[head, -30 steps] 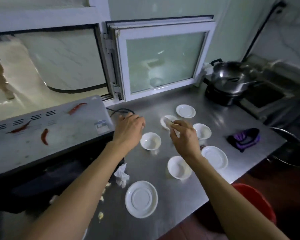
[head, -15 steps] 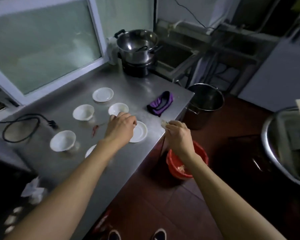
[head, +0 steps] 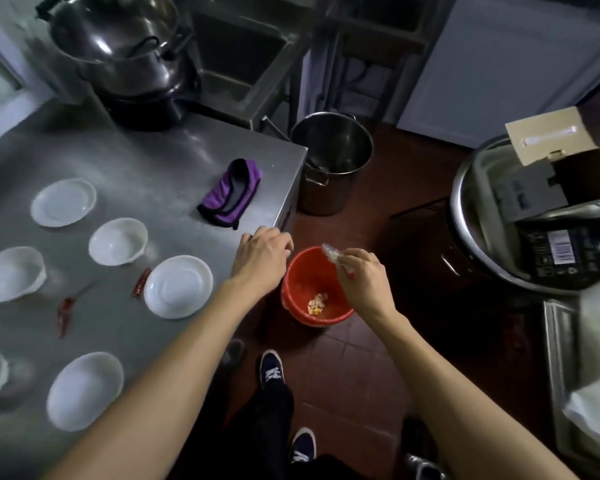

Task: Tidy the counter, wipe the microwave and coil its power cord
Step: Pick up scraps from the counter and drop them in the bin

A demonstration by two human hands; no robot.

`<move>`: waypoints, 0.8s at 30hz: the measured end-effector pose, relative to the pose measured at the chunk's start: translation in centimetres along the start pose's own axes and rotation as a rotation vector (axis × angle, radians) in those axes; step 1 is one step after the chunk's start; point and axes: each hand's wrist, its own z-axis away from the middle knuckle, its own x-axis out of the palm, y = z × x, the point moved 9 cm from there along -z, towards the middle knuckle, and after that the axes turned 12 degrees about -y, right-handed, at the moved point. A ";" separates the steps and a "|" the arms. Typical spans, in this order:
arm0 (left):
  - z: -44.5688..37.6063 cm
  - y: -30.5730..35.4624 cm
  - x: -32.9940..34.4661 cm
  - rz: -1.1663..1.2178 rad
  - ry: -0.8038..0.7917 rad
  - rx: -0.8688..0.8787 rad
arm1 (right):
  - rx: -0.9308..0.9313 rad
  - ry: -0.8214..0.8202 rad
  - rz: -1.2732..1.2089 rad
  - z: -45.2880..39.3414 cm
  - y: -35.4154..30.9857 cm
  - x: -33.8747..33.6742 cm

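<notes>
Down at the counter's corner, we see our right hand (head: 362,284) held over the red bucket (head: 314,289) on the floor, thumb and fingers pinched together on a small pale scrap (head: 331,252) that sticks up from the fingertips; what the scrap is made of we cannot tell. A few pale and orange bits lie in the bottom of the bucket. Our left hand (head: 262,256) rests at the edge of the steel counter (head: 146,168), fingers loosely curled and holding nothing. On the counter lie several white dishes; the nearest plate (head: 178,286) sits just beside a dried red chili (head: 142,282), and a second chili (head: 66,311) lies further left, between the dishes. A folded purple cloth (head: 232,194) lies near the counter's far corner, apart from the dishes. At the back of the counter a steel pot (head: 118,46) stands on a dark burner. On the floor past the corner stands a tall steel bucket (head: 331,161), and to the right a large steel basin (head: 499,220) holds dark boxes. We see neither the microwave nor its cord in this view.
</notes>
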 end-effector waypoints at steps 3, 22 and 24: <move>-3.7 -0.1 2.5 0.041 -0.054 0.036 | 0.069 -0.049 0.016 -1.8 2.5 1.9; -16.5 -1.6 26.6 0.138 -0.486 -0.066 | 0.366 -0.349 -0.172 -8.3 21.5 17.8; -17.4 -2.2 29.9 0.142 -0.521 -0.101 | 0.371 -0.389 -0.176 -8.4 23.8 20.3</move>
